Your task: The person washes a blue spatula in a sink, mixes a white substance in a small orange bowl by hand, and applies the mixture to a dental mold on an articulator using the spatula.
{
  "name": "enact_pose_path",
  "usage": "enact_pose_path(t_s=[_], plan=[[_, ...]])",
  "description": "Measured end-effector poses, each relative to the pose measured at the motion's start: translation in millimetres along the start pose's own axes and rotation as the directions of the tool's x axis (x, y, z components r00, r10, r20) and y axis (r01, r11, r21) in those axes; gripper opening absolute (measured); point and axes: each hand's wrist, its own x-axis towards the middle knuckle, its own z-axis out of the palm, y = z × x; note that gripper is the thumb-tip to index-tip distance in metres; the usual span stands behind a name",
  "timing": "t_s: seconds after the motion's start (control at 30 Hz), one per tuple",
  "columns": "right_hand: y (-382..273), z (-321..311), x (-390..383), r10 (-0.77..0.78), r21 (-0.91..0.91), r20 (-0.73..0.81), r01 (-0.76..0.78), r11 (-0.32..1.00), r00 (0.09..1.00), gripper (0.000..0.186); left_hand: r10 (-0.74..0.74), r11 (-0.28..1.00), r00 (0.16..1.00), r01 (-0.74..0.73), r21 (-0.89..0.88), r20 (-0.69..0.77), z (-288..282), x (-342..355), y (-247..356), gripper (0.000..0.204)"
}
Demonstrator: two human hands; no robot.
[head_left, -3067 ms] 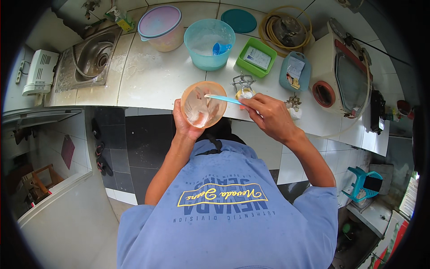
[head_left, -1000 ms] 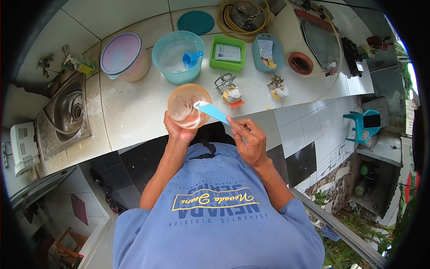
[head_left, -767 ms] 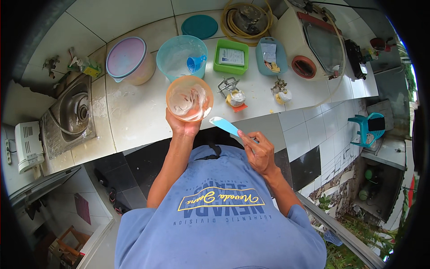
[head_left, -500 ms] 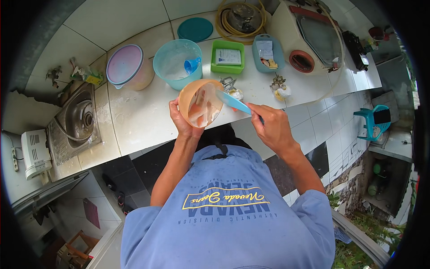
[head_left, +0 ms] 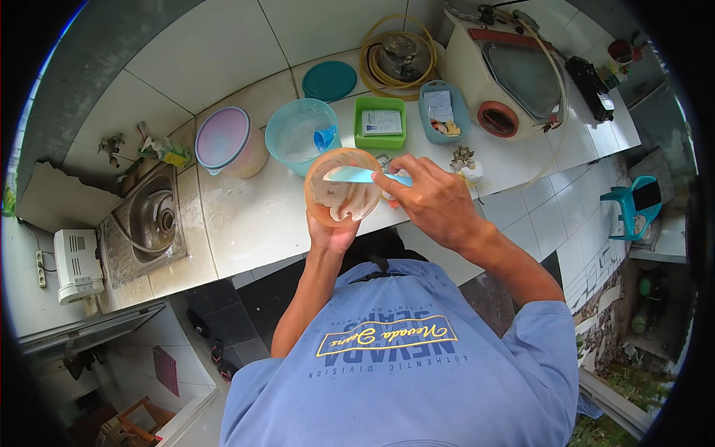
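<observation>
My left hand (head_left: 334,234) is closed around the underside of an orange bowl (head_left: 314,200), tilted so that its inside shows. Smears of white, creamy paste (head_left: 347,204) coat the inner wall. A light-blue spatula (head_left: 354,174) is gripped in my right hand (head_left: 438,203), its flat blade lying over the bowl's opening with some white stuff on it. Whether the blade touches the paste cannot be told. Just beyond the bowl is a translucent blue tub (head_left: 287,134) with a white coating inside and a small blue cup (head_left: 324,138) in it.
On the white counter (head_left: 246,212) stand a purple-lidded tub (head_left: 223,139), a teal lid (head_left: 329,80), a green basket (head_left: 380,141) and a blue basket (head_left: 445,134). A sink (head_left: 153,223) lies left; a large cabinet-like appliance (head_left: 514,82) stands right. Metal burner parts (head_left: 462,158) sit near the front edge.
The spatula has swung left from the bowl's right rim to lie across its opening, with my right hand following. The bowl has turned more face-up, and the camera view has shifted slightly.
</observation>
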Motion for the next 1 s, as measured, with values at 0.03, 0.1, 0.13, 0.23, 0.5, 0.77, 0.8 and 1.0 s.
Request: enact_pose_path(t_s=[0.03, 0.1, 0.13, 0.23, 0.5, 0.77, 0.8, 1.0], plan=[[-0.1, 0.6, 1.0, 0.006, -0.117, -0.012, -0.007, 0.993, 1.000, 0.029, 0.008, 1.000, 1.000, -0.008, 0.004, 0.013, 3.5, 1.4, 0.3, 0.045], [0.6, 3.3, -2.5, 0.006, -0.236, -0.030, -0.012, 0.972, 1.000, 0.030, 0.008, 0.998, 0.999, -0.010, 0.064, 0.041, 8.8, 3.8, 1.3, 0.046], [4.1, 3.6, -7.9, 0.035, -0.117, 0.065, -0.027, 0.993, 0.997, 0.031, 0.013, 0.998, 0.999, -0.016, 0.066, 0.051, 12.6, 5.2, 3.3, 0.046], [9.7, -4.7, -6.6, 0.027, 0.001, 0.111, -0.027, 1.000, 0.994, 0.031, -0.028, 0.999, 0.995, 0.030, -0.017, 0.097, 23.1, 5.3, 7.1, 0.051], [9.5, -2.2, -10.5, 0.131, -0.025, 0.005, -0.131, 0.991, 0.991, 0.032, 0.074, 0.971, 0.995, -0.058, 0.232, -0.061, 26.8, 19.1, 10.0, 0.060], [18.9, 44.6, -23.7, 0.336, 0.045, 0.041, -0.337, 0.940, 0.941, 0.021, 0.114, 0.958, 0.994, -0.108, 0.266, -0.005, 19.3, 29.7, 15.6, 0.063], [16.8, 50.9, -24.0, 0.367, 0.179, 0.028, -0.366, 0.913, 0.930, 0.019, 0.143, 0.954, 0.990, -0.134, 0.267, -0.014, 16.2, 32.1, 14.9, 0.062], [-6.7, 86.9, -38.0, 0.532, 0.623, 0.193, -0.522, 0.583, 0.824, 0.021, 0.224, 0.930, 0.966, -0.173, 0.324, -0.126, 15.5, 31.1, 5.6, 0.066]])
